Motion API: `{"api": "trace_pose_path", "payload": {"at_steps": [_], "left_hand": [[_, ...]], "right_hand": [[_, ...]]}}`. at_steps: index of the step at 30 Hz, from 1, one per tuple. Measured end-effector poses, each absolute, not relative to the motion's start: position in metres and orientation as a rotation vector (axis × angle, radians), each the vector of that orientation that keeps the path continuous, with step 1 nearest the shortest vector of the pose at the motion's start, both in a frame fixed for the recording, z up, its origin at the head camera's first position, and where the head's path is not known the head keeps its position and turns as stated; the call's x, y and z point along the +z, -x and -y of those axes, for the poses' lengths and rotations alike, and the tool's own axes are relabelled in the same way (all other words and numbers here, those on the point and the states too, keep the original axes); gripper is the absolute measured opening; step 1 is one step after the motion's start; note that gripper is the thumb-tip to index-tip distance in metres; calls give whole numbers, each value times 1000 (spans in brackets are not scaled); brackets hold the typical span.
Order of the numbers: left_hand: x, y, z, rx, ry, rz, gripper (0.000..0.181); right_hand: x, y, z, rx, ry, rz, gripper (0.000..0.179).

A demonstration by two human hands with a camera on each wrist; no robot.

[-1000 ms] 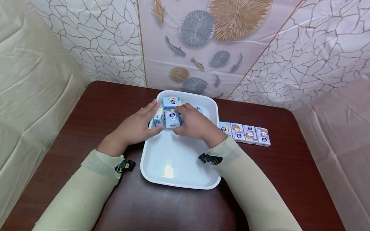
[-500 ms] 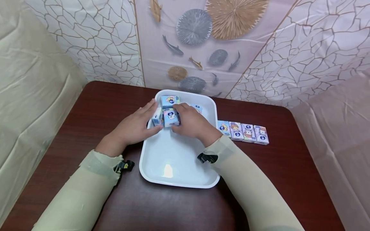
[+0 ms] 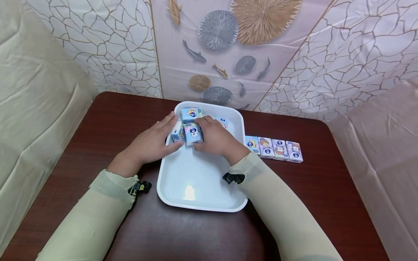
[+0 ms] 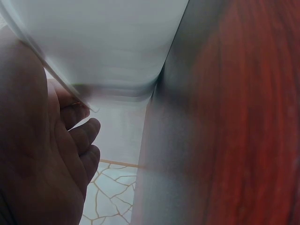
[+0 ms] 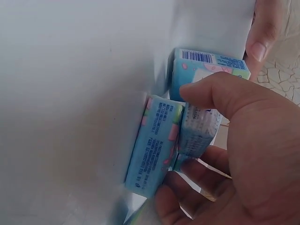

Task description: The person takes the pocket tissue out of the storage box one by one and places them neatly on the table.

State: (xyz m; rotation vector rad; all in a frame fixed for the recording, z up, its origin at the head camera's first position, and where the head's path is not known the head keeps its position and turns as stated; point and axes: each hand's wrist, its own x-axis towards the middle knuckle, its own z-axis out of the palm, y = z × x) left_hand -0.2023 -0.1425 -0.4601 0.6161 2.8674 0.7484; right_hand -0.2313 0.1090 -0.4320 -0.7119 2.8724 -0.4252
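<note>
In the head view my right hand (image 3: 215,137) pinches a small blue tissue pack (image 3: 193,133) near the far-left part of a white tray (image 3: 196,181). In the right wrist view its thumb lies across the top of the packs and its fingers curl round their other side. My left hand (image 3: 151,141) rests over the tray's left rim with fingers extended, its thumb inside beside an upright tissue pack (image 3: 177,131). Another blue pack (image 3: 190,114) lies in the far-left corner. Part of one more pack (image 3: 223,122) shows beyond my right hand, which hides the rest.
Right of the tray, a row of several tissue packs (image 3: 280,149), blue and purple, lies on the dark wooden table (image 3: 320,203). A patterned cloth (image 3: 130,58) hangs behind the table's far edge. A black wrist camera (image 3: 234,178) on my right sleeve overhangs the tray.
My right hand stays on the pack, which has tilted slightly; something patterned beside the pack is now covered by the hand. My left hand keeps its place. The head view has shifted slightly.
</note>
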Motion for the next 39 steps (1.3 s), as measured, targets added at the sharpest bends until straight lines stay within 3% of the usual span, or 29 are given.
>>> {"api": "trace_pose_path", "payload": {"at_steps": [12, 39], "left_hand": [[-459, 202, 143, 736, -586, -2856, 100], [-455, 202, 141, 713, -556, -2844, 104]], "right_hand": [[-433, 231, -110, -493, 646, -2821, 95], [-414, 229, -123, -631, 666, -2799, 88]]}}
